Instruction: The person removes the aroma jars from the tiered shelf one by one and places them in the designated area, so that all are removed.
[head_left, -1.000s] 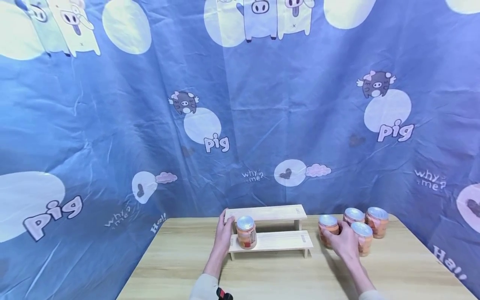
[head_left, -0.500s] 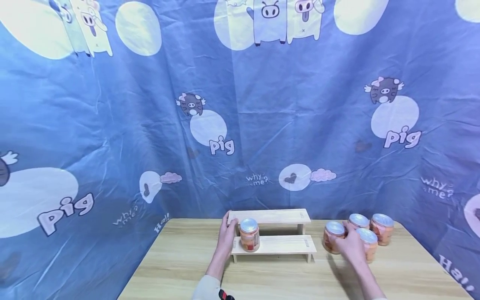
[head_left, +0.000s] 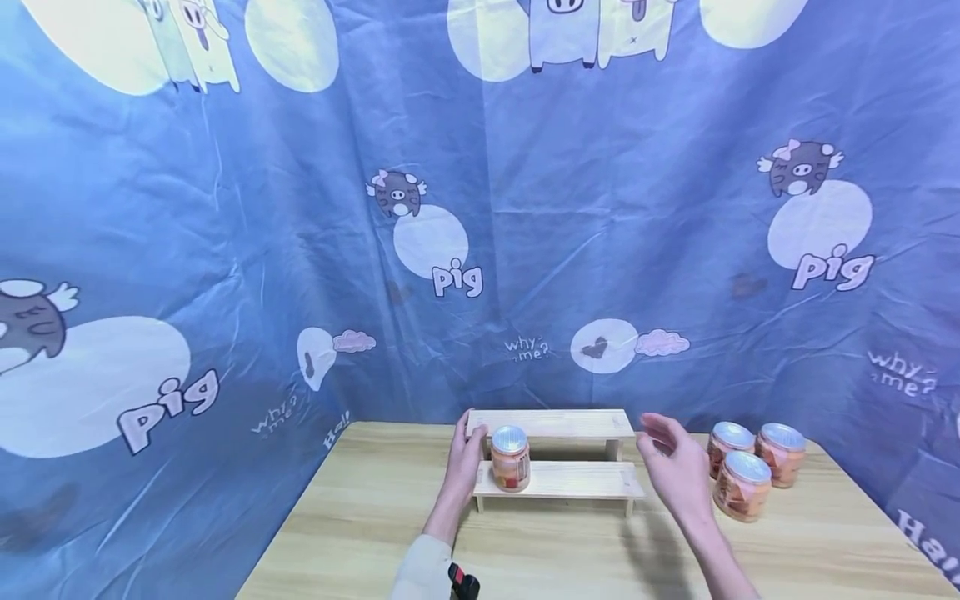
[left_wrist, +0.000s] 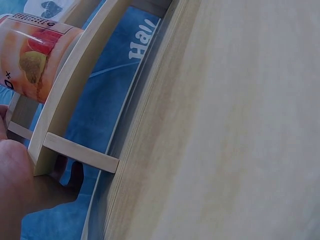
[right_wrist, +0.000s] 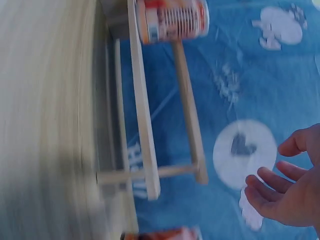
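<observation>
My left hand (head_left: 465,462) grips the left end of a two-tier wooden display rack (head_left: 558,477), thumb in front and fingers round behind. One jar (head_left: 511,458) with a ridged silver lid and orange label stands upright on the lower tier's left end. My right hand (head_left: 678,471) is raised beside the rack's right end, fingers loosely curved with nothing between them in the right wrist view. At the bottom of that view shows part of an orange jar (right_wrist: 162,235). Another three jars, a front one (head_left: 742,487) and two behind, stand right of my hand.
The rack stands on a light wood table (head_left: 360,517) whose far edge meets a blue cloth backdrop (head_left: 525,250) with pig prints. Cloth also hangs along both sides. A black and red strap device (head_left: 462,581) sits at my left sleeve.
My right hand has left the jar group and moved left to the rack's right end. The leftmost jar of that group is hidden from the head view. My left hand keeps its grip.
</observation>
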